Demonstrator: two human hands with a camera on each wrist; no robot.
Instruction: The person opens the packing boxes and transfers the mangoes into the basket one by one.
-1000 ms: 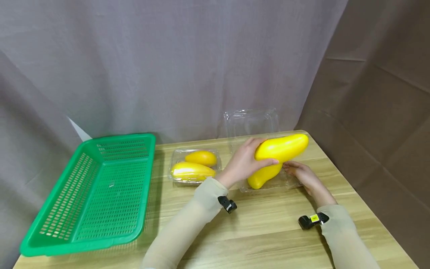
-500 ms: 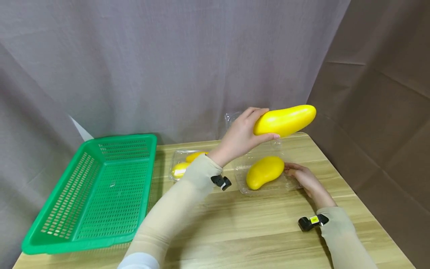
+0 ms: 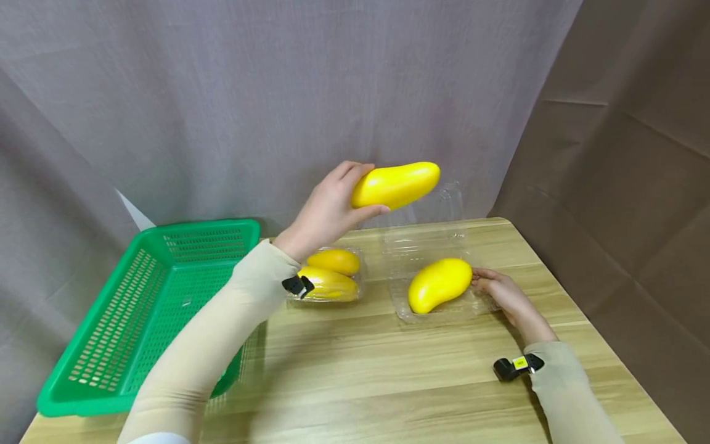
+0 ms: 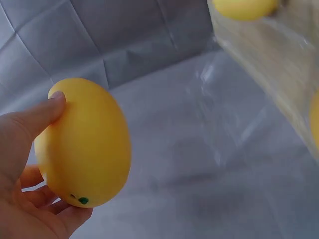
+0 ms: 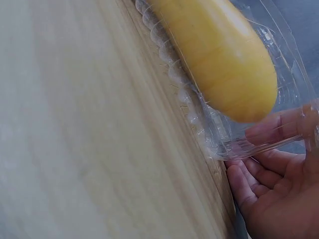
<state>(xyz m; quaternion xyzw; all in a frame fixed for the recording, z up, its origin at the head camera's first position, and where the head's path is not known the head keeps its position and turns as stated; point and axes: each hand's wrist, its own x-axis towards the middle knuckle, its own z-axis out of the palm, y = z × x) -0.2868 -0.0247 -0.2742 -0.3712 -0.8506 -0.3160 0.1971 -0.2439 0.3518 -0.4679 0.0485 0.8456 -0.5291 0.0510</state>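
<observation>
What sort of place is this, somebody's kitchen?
More likely a curtained-off corner set up for filming, though I can't be sure: grey cloth hangs behind the wooden table, brown cloth hangs along its right side, and small black devices are worn at both wrists.

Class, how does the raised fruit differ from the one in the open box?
The raised fruit is gripped by the left hand; the boxed fruit rests in the open box. In the head view, the raised fruit slants gently, the boxed fruit more steeply. Both are yellow, smooth and elongated.
</observation>
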